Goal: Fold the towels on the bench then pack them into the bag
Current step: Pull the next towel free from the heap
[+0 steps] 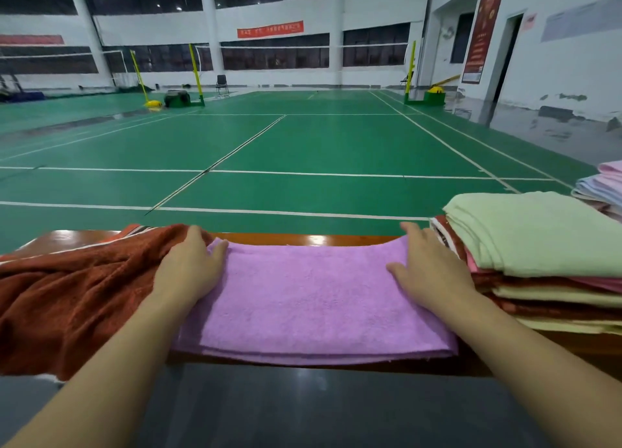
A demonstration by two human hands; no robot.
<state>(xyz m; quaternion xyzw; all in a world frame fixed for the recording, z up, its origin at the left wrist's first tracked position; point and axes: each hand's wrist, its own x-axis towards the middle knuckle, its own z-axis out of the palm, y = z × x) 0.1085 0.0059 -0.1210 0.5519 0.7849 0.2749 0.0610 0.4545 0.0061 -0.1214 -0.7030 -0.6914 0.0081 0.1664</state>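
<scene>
Your purple towel [316, 299] lies folded flat on the wooden bench [303, 238], its near edge hanging just over the bench's front edge, its far edge short of the back rim. Your left hand [192, 269] presses its left end with straight fingers, and your right hand [430, 272] presses its right end likewise. A rumpled rust towel [67, 292] crowds your left hand; a folded stack [545, 265] touches your right.
</scene>
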